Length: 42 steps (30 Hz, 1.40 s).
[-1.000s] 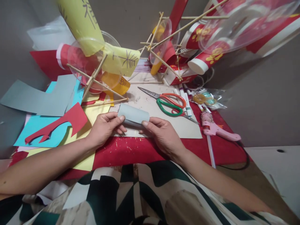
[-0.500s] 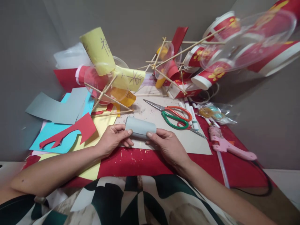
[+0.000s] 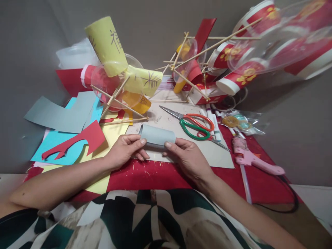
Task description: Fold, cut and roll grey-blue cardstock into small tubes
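Note:
A small grey-blue sheet of paper [image 3: 157, 135] is curled into a roll just above a beige board [image 3: 181, 138]. My left hand [image 3: 127, 149] pinches its left end with thumb and fingers. My right hand [image 3: 185, 157] pinches its right end, thumb on top. Both hands rest low over the red table cover [image 3: 155, 174], near its front edge.
Scissors [image 3: 193, 122] with red and green handles lie right of the roll, beside marker pens [image 3: 214, 121]. A pink glue gun [image 3: 250, 159] lies further right. Coloured paper sheets [image 3: 64, 135] pile at left. Stick-and-cup constructions [image 3: 121, 83] and red paper cups [image 3: 233, 83] crowd the back.
The view has shifted slightly down and left then steadied. My hands keep hold of the grey-blue roll, whose left edge now flares a little more.

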Tool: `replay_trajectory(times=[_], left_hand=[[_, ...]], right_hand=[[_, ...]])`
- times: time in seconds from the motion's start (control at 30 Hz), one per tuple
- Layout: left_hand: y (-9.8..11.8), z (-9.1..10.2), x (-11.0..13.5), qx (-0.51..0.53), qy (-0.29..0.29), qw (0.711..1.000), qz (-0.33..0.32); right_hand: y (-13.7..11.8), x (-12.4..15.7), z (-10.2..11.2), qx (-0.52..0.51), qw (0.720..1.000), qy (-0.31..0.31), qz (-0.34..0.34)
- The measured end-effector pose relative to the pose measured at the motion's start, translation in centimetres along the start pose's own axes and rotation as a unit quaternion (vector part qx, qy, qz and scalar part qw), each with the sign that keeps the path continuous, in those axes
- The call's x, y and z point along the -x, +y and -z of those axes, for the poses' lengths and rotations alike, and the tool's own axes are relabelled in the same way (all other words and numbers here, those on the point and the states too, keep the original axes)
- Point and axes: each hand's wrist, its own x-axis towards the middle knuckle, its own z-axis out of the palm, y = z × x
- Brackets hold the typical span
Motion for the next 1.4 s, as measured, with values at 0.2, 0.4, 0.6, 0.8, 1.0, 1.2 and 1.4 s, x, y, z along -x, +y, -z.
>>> replay_trajectory(times=[0.2, 0.4, 0.6, 0.8, 1.0, 1.2, 1.4], left_hand=[[0.2, -0.3, 0.2, -0.022, 0.037, 0.999, -0.007], [0.1, -0.6, 0.6, -0.038, 0.049, 0.997, -0.035], [-0.1, -1.1, 1.0, -0.022, 0.052, 0.997, -0.055], [-0.4, -1.1, 1.0, 0.003, 0.052, 0.996, -0.070], [0.0, -1.3, 1.1, 0.020, 0.050, 0.996, -0.070], [0.0, -2.1, 1.9, 0.033, 0.040, 0.996, -0.077], [-0.2, -2.4, 2.9, -0.133, 0.063, 0.949, -0.278]], right_hand=[[0.3, 0.1, 0.1, -0.010, 1.000, -0.013, -0.011], [0.4, 0.2, 0.2, -0.008, 1.000, -0.009, -0.018], [0.1, 0.4, -0.1, -0.035, 0.999, -0.008, -0.020], [0.0, 0.5, 0.3, -0.051, 0.998, -0.003, -0.032], [0.0, 0.9, 0.3, -0.033, 0.999, 0.012, -0.031], [0.1, 1.3, 0.2, -0.023, 0.998, -0.027, -0.052], [0.3, 1.5, 0.3, -0.003, 0.999, -0.036, -0.038]])
